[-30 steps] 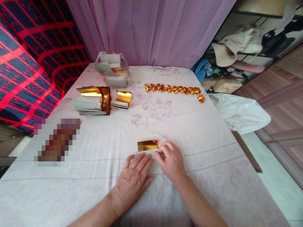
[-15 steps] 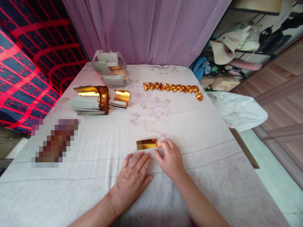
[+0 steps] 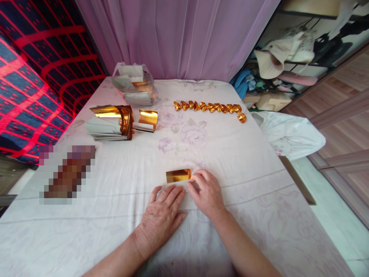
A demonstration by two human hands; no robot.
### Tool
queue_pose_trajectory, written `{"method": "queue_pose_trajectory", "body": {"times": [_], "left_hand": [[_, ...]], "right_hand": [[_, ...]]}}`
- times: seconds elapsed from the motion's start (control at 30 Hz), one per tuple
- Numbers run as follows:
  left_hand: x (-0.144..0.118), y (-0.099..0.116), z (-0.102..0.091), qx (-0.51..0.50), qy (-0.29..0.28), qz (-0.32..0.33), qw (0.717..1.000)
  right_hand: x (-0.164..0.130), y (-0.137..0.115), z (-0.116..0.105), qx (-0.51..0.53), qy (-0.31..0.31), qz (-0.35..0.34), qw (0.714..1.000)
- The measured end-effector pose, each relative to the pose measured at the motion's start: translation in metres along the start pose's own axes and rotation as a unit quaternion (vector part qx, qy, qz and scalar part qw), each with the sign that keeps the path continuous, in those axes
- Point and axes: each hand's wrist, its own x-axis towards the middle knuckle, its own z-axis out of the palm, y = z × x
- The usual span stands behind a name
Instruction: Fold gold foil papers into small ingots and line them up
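Observation:
A small sheet of gold foil paper (image 3: 178, 176) lies flat on the table in front of me, a pale strip along its near edge. My left hand (image 3: 165, 206) rests palm down with its fingers stretched out, the fingertips on that near edge. At the sheet's right end my right hand (image 3: 208, 191) has thumb and forefinger drawn together on the corner, its other fingers curled. The exact fold under the fingertips is hidden.
Farther left stand a fanned stack of gold foil paper (image 3: 111, 125), a loose curled sheet (image 3: 148, 117) and a clear plastic bag (image 3: 134, 86) of paper. A row of folded gold foil pieces (image 3: 207, 106) lies at the back right. A blurred-out object (image 3: 69, 173) is at left.
My right thumb and forefinger have shifted very slightly at the sheet's right corner. My left hand and the foil paper look almost unchanged.

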Motion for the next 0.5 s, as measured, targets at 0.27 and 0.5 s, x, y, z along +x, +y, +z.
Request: {"method": "queue_pose_trajectory", "body": {"times": [0.27, 0.5], "left_hand": [[-0.0001, 0.0003, 0.0021, 0.010, 0.001, 0.000, 1.000], [0.0006, 0.0004, -0.0009, -0.003, -0.001, -0.003, 1.000]], "right_hand": [[-0.0011, -0.0030, -0.0020, -0.020, -0.008, -0.005, 1.000], [-0.0024, 0.0007, -0.0016, -0.020, -0.028, -0.012, 0.999]]}}
